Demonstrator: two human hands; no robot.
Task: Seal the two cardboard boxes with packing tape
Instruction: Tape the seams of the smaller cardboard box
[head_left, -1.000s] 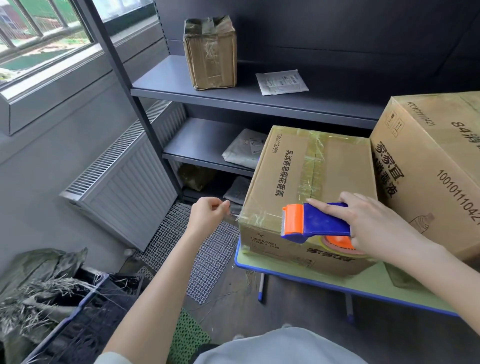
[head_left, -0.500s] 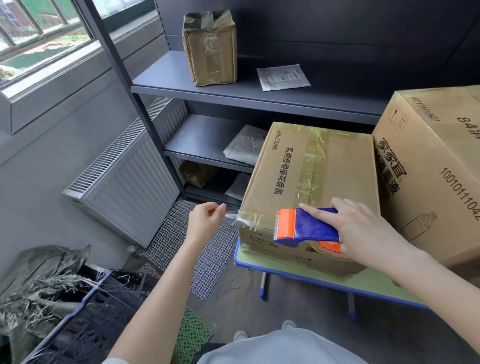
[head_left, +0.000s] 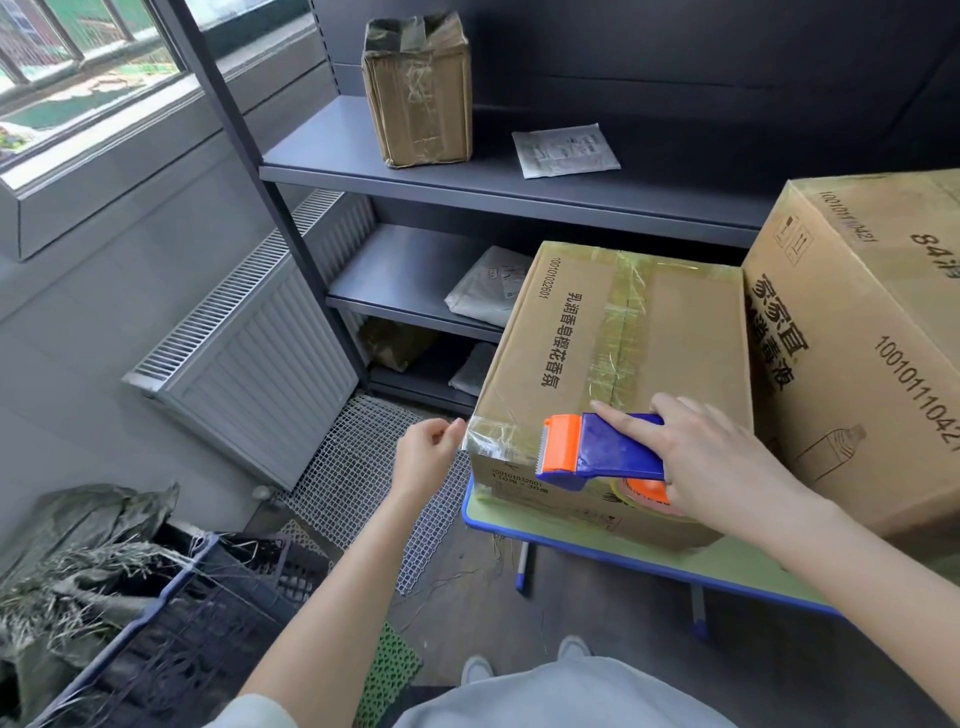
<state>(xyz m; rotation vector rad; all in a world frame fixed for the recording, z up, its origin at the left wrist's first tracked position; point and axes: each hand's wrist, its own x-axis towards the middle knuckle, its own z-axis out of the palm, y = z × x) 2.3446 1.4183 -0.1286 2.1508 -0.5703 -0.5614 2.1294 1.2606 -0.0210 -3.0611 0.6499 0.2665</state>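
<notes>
Beside the smaller box (head_left: 675, 338), our left hand (head_left: 423, 457) pinches the tape end (head_left: 464, 441) taut, probably to lay it flat, while our right hand (head_left: 727, 467) grips the dispenser (head_left: 608, 447).

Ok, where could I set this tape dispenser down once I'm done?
Top shelf: bare between the small box and the flat packet, also right of the packet. Green table is crowded: the taped carton and larger carton leave only a thin front strip.
</notes>
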